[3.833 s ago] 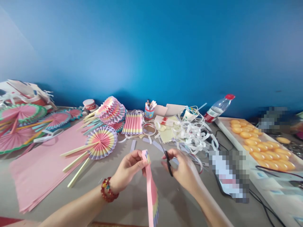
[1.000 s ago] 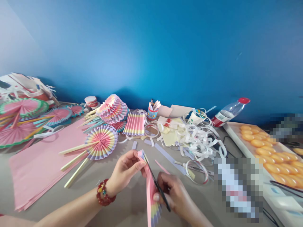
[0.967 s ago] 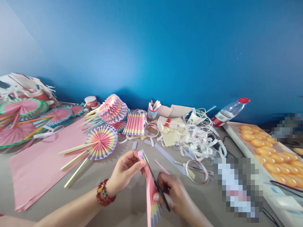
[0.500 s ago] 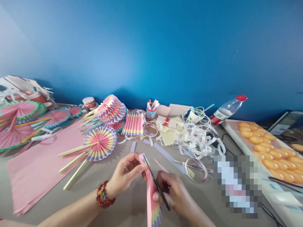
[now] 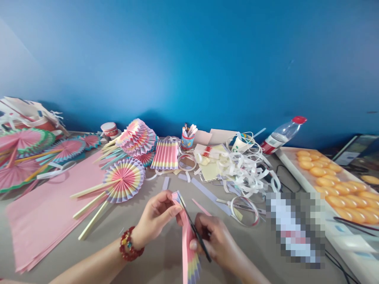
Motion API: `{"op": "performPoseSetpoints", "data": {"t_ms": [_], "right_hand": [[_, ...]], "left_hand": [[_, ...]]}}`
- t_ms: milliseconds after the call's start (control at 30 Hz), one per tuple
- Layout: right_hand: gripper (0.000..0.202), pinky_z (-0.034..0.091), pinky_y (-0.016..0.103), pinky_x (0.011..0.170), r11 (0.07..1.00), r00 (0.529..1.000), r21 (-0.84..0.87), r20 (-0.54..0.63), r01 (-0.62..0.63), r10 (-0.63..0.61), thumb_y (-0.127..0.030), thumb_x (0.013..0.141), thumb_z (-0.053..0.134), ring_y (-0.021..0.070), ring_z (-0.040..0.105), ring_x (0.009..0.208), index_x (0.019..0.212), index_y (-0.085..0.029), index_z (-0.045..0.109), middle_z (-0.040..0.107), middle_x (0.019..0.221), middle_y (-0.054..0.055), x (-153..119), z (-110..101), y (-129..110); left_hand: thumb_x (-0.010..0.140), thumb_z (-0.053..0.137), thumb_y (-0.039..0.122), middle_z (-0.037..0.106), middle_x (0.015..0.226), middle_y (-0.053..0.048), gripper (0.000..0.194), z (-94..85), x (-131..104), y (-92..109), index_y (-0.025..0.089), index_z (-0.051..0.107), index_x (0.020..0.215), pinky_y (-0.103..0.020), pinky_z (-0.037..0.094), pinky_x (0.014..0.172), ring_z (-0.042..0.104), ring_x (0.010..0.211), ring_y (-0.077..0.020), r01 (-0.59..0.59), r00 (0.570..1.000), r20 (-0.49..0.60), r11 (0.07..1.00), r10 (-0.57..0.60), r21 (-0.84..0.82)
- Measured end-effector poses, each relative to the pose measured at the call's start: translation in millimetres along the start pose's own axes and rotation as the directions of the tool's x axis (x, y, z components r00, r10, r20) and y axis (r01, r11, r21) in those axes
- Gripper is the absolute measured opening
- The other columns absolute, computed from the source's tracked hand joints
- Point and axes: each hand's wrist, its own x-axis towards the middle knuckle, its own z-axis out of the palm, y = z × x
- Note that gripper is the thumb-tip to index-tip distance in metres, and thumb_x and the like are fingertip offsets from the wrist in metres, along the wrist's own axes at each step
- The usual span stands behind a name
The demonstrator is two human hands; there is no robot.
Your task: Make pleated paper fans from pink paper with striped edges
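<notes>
My left hand (image 5: 161, 213), with a red bead bracelet on its wrist, pinches the top end of a pleated paper strip (image 5: 186, 244). The strip is pink with yellow and lilac bands and hangs down, its folds fanning a little at the bottom. My right hand (image 5: 211, 236) is closed on a slim black stick-like tool (image 5: 199, 232), whose exact kind I cannot make out. The tool lies slanted along the strip's right side, its upper end close to my left fingertips. My right thumb is against the paper's edge.
Finished pleated paper fans (image 5: 122, 179) and pink sheets (image 5: 44, 213) lie left. Behind are a folded striped paper (image 5: 165, 154) and a pen cup (image 5: 187, 141). Curled white strips (image 5: 245, 171), tape rings (image 5: 245, 211), a bottle (image 5: 284, 136) and a tray of orange pieces (image 5: 334, 177) stand right.
The whole view has shifted slightly. Both hands keep the same grips on the pleated paper and the black tool, with almost no movement.
</notes>
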Motion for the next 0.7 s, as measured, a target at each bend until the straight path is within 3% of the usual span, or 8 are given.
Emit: {"op": "performPoseSetpoints", "data": {"t_ms": [700], "right_hand": [[0.06, 0.019, 0.023, 0.047, 0.998, 0.999, -0.027, 0.026, 0.049, -0.048, -0.076, 0.068, 0.063, 0.0088, 0.027, 0.053, 0.064, -0.021, 0.037, 0.036, 0.059, -0.007, -1.7, -1.1, -2.9]], "left_hand": [[0.082, 0.073, 0.031, 0.071, 0.067, -0.003, 0.025, 3.1, -2.1, -2.6, 0.015, 0.055, 0.077, -0.021, 0.053, 0.057, 0.065, 0.055, -0.0117, 0.048, 0.998, 0.044, 0.999, -0.048, -0.008]]}}
